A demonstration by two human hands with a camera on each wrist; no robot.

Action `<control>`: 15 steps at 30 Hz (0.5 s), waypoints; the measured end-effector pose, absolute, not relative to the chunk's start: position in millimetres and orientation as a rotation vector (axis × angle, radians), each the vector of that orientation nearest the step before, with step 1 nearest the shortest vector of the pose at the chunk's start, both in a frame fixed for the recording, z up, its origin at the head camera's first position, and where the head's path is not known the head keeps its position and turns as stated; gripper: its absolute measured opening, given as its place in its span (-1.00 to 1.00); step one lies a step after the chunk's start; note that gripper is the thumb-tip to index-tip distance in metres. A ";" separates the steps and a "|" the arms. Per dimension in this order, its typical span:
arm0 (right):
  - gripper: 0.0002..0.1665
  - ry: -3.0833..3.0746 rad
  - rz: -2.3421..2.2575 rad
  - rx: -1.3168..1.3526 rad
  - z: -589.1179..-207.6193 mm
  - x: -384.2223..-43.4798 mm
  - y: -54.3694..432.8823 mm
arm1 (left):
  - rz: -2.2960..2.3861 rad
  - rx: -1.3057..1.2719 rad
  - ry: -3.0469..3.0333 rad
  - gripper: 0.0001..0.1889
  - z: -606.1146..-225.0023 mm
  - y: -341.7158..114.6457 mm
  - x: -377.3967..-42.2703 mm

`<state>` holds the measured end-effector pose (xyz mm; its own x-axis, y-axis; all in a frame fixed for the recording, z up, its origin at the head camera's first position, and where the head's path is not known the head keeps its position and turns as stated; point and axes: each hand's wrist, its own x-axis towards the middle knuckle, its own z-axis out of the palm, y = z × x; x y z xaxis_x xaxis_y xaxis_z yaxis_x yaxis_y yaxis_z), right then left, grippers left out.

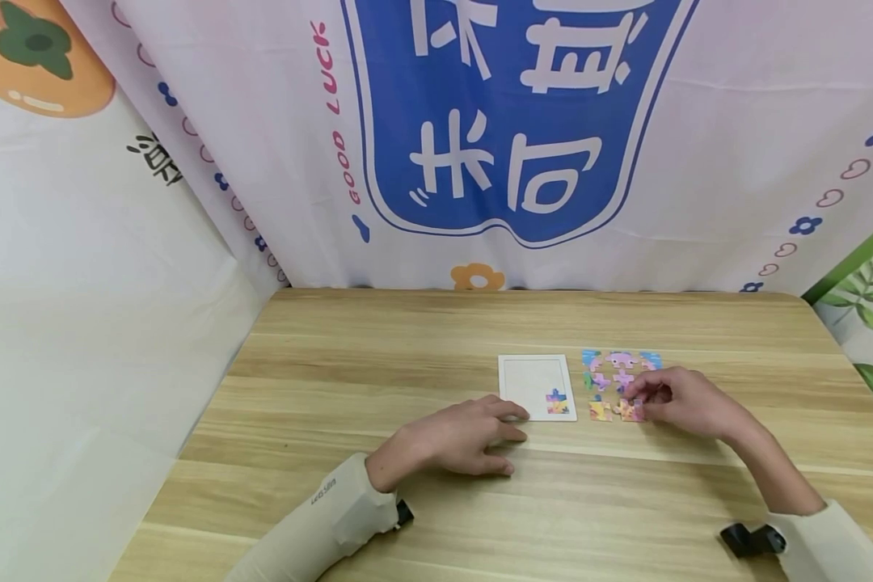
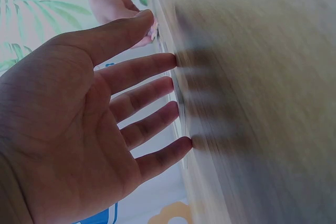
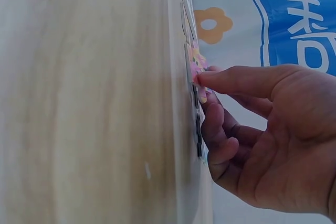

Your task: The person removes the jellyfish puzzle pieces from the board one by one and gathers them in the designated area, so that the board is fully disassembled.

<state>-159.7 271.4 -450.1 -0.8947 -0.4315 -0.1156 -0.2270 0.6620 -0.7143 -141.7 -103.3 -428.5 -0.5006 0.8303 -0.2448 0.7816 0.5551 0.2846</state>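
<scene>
My right hand (image 1: 687, 400) pinches a pink and yellow jigsaw piece (image 3: 196, 64) between thumb and fingers, at the near right of a group of loose pieces. In the right wrist view this piece is tilted up from the table. Left of the group lies a white puzzle tray (image 1: 527, 384), with joined colourful pieces (image 1: 557, 403) in its near right corner. My left hand (image 1: 466, 440) rests beside the tray with fingers spread, one fingertip at the tray's near left corner. The left wrist view shows its fingertips (image 2: 169, 60) down at the table and the palm holding nothing.
Several loose jigsaw pieces (image 1: 621, 360) with pink and blue pictures lie right of the tray. A yellowish piece (image 1: 600, 411) sits at the group's near left. The wooden table (image 1: 378, 339) ends at a printed cloth (image 1: 276, 162) behind.
</scene>
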 end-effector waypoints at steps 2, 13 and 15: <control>-0.81 2.624 -1.044 -0.524 -450.3 -159.3 270.7 | 0.196 1.319 2.440 -0.48 -428.6 -103.3 -141.5; -0.79 2.659 -0.987 -0.503 -449.9 -159.2 268.3 | 0.189 1.319 2.446 -0.48 -428.2 -103.3 -141.5; -0.79 2.662 -0.981 -0.499 -449.8 -159.2 268.2 | 0.191 1.312 2.443 -0.48 -428.0 -103.1 -141.7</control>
<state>-159.2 268.2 -449.8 -0.9070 -0.4028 -0.1228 -0.2267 0.7129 -0.6636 -141.7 -103.1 -428.0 -0.5041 0.8271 -0.2486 0.7785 0.5598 0.2838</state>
